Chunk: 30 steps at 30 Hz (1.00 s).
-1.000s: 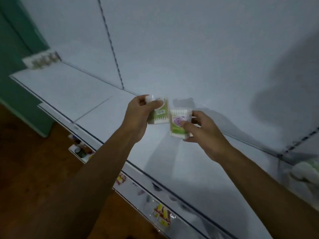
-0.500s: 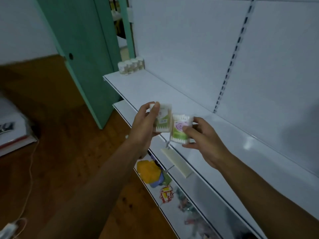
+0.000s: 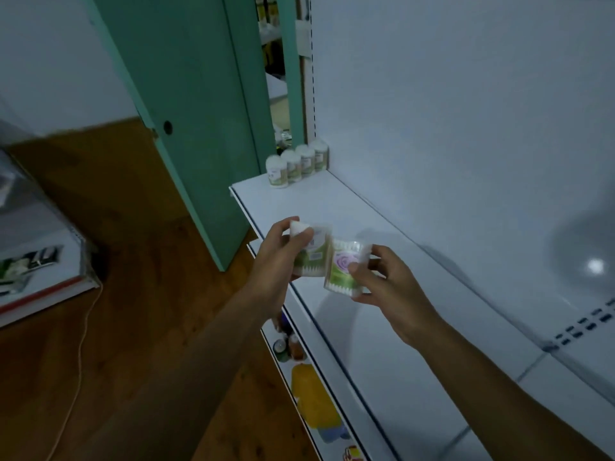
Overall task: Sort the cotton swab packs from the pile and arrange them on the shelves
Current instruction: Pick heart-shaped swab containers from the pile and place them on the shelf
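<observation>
Since before, our view swings left; four bottles near. We grip two packs: left hand one, right hand one, touching above the shelf edge.

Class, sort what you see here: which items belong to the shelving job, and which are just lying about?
Part of the job:
left hand's swab pack
right hand's swab pack
row of packs on the shelf
top shelf

Lying about:
yellow item
white cable
small bottles
</observation>
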### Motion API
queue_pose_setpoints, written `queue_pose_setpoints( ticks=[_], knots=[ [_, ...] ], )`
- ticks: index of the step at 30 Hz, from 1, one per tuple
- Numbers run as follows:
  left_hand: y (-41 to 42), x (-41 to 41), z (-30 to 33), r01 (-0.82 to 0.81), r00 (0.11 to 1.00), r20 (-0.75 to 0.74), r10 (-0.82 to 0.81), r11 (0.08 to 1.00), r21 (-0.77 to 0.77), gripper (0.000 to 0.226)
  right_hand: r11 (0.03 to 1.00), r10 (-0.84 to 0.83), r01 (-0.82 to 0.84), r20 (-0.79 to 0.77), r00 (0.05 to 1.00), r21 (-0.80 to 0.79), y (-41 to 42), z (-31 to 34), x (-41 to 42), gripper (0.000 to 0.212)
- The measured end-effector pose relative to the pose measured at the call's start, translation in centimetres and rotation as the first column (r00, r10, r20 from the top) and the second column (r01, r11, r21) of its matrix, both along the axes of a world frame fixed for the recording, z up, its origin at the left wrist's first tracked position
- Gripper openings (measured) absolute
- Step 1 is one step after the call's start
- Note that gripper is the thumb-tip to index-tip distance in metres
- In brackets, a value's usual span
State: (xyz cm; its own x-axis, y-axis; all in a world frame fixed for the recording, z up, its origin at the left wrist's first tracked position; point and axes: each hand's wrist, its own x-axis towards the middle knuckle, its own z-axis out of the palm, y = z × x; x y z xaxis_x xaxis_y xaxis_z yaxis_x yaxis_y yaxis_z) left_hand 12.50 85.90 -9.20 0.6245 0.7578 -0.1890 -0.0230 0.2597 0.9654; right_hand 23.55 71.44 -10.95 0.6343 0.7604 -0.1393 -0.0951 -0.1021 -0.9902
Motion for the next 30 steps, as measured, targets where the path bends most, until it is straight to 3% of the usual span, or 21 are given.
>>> queue_pose_setpoints(
  ticks=[10, 15, 20, 30],
  knots=[
    [13.4, 5.2, -0.5, 0.057, 0.997, -0.048, -0.052, 0.993, 0.103, 0.043, 0.999, -0.041, 0.042, 0.065, 0.997, -0.016, 12.6, -0.8, 4.7, 0.039],
    [19.7, 9.4, -2.4, 0.211, 0.978, -0.044, -0.206, 0.961, 0.18, 0.045, 0.975, -0.211, 0.22, 0.171, 0.962, -0.035, 17.4, -1.2, 6.4, 0.038],
    [23.6, 14.6, -3.6, 0.378, 0.926, -0.095, -0.366, 0.89, 0.256, 0.055, 0.877, -0.456, 0.478, 0.216, 0.863, -0.058, 19.6, -1.6, 7.2, 0.04],
    [24.8, 23.2, -7.9, 0.433, 0.901, -0.125, -0.415, 0.858, 0.275, 0.067, 0.749, -0.605, 0.647, 0.251, 0.756, -0.144, 19.2, -4.3, 7.6, 0.052]
  ],
)
